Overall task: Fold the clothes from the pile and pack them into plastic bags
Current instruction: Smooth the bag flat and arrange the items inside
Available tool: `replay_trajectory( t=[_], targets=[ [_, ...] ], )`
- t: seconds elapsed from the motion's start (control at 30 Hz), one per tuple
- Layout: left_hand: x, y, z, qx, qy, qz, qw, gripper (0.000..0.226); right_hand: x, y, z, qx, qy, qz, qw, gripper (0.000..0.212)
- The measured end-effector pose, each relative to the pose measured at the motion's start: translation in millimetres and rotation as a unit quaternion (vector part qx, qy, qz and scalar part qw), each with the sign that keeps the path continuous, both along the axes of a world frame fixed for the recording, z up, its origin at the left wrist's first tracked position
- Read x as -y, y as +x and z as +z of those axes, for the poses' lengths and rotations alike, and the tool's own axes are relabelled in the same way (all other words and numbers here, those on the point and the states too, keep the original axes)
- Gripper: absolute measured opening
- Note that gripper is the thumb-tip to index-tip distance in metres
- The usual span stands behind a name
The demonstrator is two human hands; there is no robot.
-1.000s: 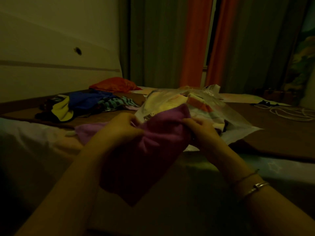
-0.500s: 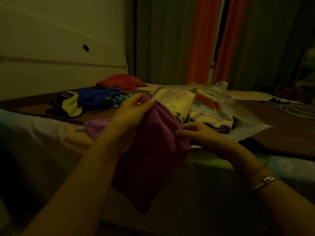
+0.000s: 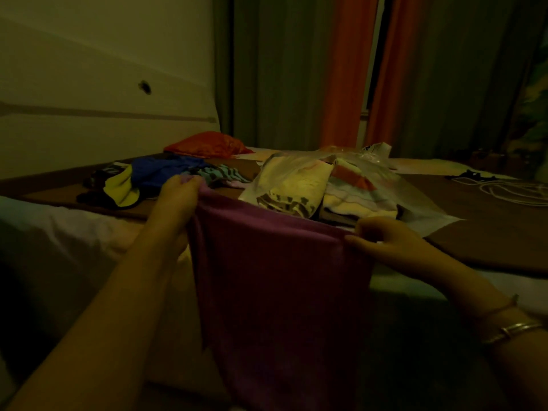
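Note:
A purple garment (image 3: pixel 275 286) hangs spread out in front of me over the near edge of the bed. My left hand (image 3: pixel 178 200) pinches its upper left corner and my right hand (image 3: pixel 382 241) pinches its upper right corner, so the top edge is stretched between them. Behind it lies a clear plastic bag (image 3: pixel 382 179) holding folded yellow and striped clothes. A pile of loose clothes (image 3: pixel 154 176), blue, yellow-green and striped, lies at the left on the bed.
A red bundle (image 3: pixel 207 145) lies behind the pile near the headboard. A white cable (image 3: pixel 516 191) is coiled on the brown bed cover (image 3: pixel 489 241) at the right. Orange and grey curtains hang behind. The room is dim.
The purple garment was bunched between both hands. My hands have moved apart and it now hangs open and flat, with my right hand lower and further right.

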State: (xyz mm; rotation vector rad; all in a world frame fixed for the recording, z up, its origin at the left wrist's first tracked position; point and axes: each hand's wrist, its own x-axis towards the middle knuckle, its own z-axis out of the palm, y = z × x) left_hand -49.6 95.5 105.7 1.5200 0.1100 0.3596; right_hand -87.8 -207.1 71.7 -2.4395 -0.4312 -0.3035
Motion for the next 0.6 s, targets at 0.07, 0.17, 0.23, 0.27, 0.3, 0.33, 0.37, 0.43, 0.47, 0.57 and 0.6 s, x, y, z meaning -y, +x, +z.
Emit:
replay_trajectory(
  t=[0.07, 0.17, 0.23, 0.27, 0.3, 0.33, 0.37, 0.43, 0.47, 0.57, 0.6],
  targets=[
    [12.6, -9.0, 3.0, -0.038, 0.073, -0.047, 0.995, 0.020, -2.6, -3.9, 1.3, 0.043, 0.055, 0.019, 0.997, 0.023],
    [39.6, -28.3, 4.8, -0.028, 0.205, -0.179, 0.962, 0.036, -12.8, -10.2, 6.5, 0.075, 0.114, 0.063, 0.989, 0.018],
    [55.1, -40.2, 3.8, -0.012, 0.255, -0.268, 0.929, 0.043, -19.3, -12.5, 10.8, 0.096, 0.137, 0.076, 0.983, 0.016],
    [61.4, -42.9, 2.1, -0.006, 0.276, -0.297, 0.914, 0.039, -21.7, -12.9, 12.9, 0.099, 0.151, 0.082, 0.980, 0.016],
    [66.2, -43.3, -0.3, -0.001, 0.289, -0.313, 0.904, 0.030, -23.9, -13.2, 14.3, 0.094, 0.167, 0.090, 0.977, 0.016],
    [71.1, -43.8, -2.3, 0.001, 0.292, -0.322, 0.901, 0.019, -26.0, -13.1, 15.1, 0.085, 0.183, 0.099, 0.974, 0.014],
    [74.9, -41.6, -5.0, 0.001, 0.286, -0.325, 0.901, 0.012, -28.5, -13.6, 15.8, 0.077, 0.192, 0.109, 0.972, 0.013],
    [81.6, -39.1, -8.2, 0.002, 0.273, -0.327, 0.905, 0.009, -32.2, -13.7, 16.1, 0.065, 0.191, 0.121, 0.972, 0.013],
    [83.5, -37.9, -9.4, 0.008, 0.269, -0.325, 0.907, 0.010, -33.4, -13.1, 15.8, 0.059, 0.190, 0.122, 0.972, 0.013],
    [84.7, -31.9, -10.9, 0.033, 0.237, -0.296, 0.925, 0.007, -32.4, -10.8, 14.3, 0.021, 0.215, 0.114, 0.970, 0.012],
    [84.4, -29.4, -11.0, 0.040, 0.224, -0.277, 0.934, 0.009, -31.2, -10.3, 13.4, 0.004, 0.218, 0.113, 0.969, 0.013]
  ],
)
